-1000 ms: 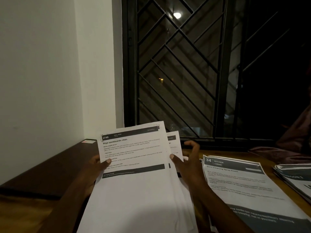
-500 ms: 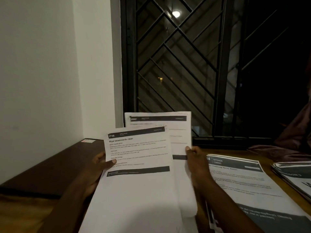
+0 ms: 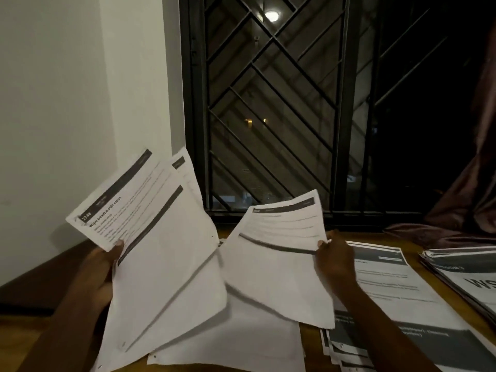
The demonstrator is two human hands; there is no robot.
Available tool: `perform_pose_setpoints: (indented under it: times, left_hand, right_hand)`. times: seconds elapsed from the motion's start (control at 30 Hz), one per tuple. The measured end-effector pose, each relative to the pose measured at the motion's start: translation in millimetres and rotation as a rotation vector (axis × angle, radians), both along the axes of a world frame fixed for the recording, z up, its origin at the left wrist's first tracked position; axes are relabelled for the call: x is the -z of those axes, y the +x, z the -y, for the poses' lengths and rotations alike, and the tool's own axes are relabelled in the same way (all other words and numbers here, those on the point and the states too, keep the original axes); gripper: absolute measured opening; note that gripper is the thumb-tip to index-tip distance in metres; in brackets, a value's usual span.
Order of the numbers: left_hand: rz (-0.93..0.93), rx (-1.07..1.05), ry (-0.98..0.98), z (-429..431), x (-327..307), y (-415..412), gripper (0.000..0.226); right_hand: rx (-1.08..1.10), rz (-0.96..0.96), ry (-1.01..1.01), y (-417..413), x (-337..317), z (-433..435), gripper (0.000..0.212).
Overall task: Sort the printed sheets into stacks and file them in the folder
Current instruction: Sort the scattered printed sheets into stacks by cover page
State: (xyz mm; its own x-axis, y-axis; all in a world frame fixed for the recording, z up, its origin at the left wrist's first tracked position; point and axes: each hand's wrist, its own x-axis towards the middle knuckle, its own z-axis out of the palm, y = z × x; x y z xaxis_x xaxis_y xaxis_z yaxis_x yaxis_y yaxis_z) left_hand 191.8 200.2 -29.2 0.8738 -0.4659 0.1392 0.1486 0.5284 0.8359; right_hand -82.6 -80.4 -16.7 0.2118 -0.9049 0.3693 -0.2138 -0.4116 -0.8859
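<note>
As sorting proceeds, L hand [image 3: 104, 267]: grips bundle [image 3: 161, 251], keeping unsorted pages apart.
R hand [image 3: 334, 259]: pinches one sheet [image 3: 279, 264] at edge, prob. to read header.
Stacks [image 3: 381, 280]: flat on table [image 3: 414, 244], R side.

Only one cam here, a wide-angle worn on the head, sitting over the near edge of the desk [image 3: 18, 331] and looking forward and a bit down. It faces the barred window [image 3: 268, 116] on the far side, white wall [image 3: 67, 103] to the left, close enough that the printed sheets [image 3: 166, 264] fill the lower middle.
</note>
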Motion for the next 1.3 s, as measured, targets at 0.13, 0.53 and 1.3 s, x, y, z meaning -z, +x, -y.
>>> perform_pose_setpoints:
  times: [0.13, 0.53, 1.3]
  left_hand:
    - [0.010, 0.038, 0.023, -11, 20, 38, 0.076]
    - [0.356, -0.065, 0.486, 56, -17, -56, 0.020]
    - [0.460, 0.115, 0.864, 82, -13, -58, 0.030]
  right_hand:
    - [-0.150, -0.132, -0.058, 13, 8, -15, 0.018]
    - [-0.215, -0.661, 0.016, 22, 2, -21, 0.036]
    - [-0.448, -0.494, 0.098, 21, 2, -24, 0.043]
